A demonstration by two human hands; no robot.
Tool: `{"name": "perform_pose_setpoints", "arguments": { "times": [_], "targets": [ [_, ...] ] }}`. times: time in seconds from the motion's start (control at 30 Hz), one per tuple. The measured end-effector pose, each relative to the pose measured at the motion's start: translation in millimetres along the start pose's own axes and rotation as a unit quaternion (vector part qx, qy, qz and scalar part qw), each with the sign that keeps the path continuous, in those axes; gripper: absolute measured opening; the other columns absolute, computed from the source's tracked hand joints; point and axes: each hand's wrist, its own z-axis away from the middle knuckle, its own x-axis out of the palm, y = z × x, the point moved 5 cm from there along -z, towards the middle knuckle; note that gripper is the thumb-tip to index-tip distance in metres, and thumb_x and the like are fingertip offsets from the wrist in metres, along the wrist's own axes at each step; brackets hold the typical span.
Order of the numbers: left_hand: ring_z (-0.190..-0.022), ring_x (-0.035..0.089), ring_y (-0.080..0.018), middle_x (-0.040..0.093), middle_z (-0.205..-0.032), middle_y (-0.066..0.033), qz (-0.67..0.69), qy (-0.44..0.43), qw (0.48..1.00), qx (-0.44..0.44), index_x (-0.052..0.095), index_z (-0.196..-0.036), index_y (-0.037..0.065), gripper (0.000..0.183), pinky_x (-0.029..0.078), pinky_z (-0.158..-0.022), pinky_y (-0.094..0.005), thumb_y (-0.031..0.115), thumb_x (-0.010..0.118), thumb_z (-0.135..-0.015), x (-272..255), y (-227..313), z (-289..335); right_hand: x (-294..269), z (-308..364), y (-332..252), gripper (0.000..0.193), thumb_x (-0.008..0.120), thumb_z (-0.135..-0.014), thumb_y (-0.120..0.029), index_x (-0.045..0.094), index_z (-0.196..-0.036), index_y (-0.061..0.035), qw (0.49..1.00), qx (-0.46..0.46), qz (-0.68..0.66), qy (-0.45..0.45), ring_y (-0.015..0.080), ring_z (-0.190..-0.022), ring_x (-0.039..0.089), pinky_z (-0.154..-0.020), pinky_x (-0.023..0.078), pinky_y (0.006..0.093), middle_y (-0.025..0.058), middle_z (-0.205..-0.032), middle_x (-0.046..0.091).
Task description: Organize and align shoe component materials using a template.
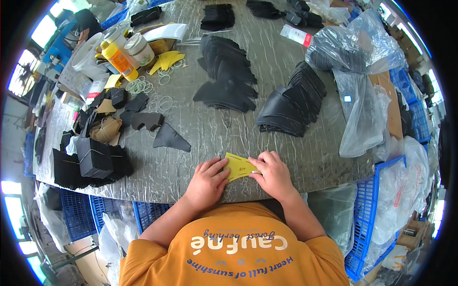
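A yellow template (237, 167) with narrow slots and handwriting lies at the front edge of the table. My left hand (208, 183) rests on its left end, fingers stretched out over the surface. At its right end my right hand (273, 175) is closed, thumb and forefinger pinched around a small white-tipped thing (255, 172), most of it hidden by the fingers. Whether anything lies under the template cannot be seen. Beyond my left hand a single dark cut piece (171, 137) lies flat. Fanned black cut pieces (292, 102) are stacked beyond my right hand.
Another fanned black stack (226, 74) lies mid-table. Bundled black pieces (94, 159), a yellow bottle (119, 61), jars (139, 49) and rubber bands (140, 86) crowd the left. Clear plastic bags (360, 114) cover the right side. Blue crates (365, 209) stand below the table edge.
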Motion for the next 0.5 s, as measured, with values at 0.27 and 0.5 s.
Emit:
{"name": "perform_pose_setpoints", "arguments": {
  "times": [0.27,0.5],
  "targets": [
    [-0.125,0.054,-0.0361,0.061,-0.133,-0.0130,0.005,0.004,1.000,0.002,0.069,-0.113,0.005,0.033,0.045,-0.099,-0.0480,0.009,0.072,-0.080,-0.7,-0.3,0.3,0.5,-0.1,2.1,0.041,0.081,-0.075,-0.017,0.073,-0.115,-0.0105,1.000,0.009,-0.011,-0.016,0.0232,-0.093,0.058,-0.076,0.054,0.0374,0.0032,-0.096,0.056],
    [-0.126,0.054,-0.0356,0.062,-0.133,-0.0075,-0.006,-0.010,1.000,-0.013,0.073,-0.109,0.010,0.032,0.044,-0.100,-0.0496,0.012,0.076,-0.077,-4.9,-3.3,-2.7,-7.6,-4.5,-0.5,0.033,0.077,-0.080,-0.015,0.071,-0.112,-0.0088,0.999,0.004,-0.037,-0.023,0.0256,-0.096,0.057,-0.077,0.052,0.0379,0.0059,-0.099,0.055]
  ]
}}
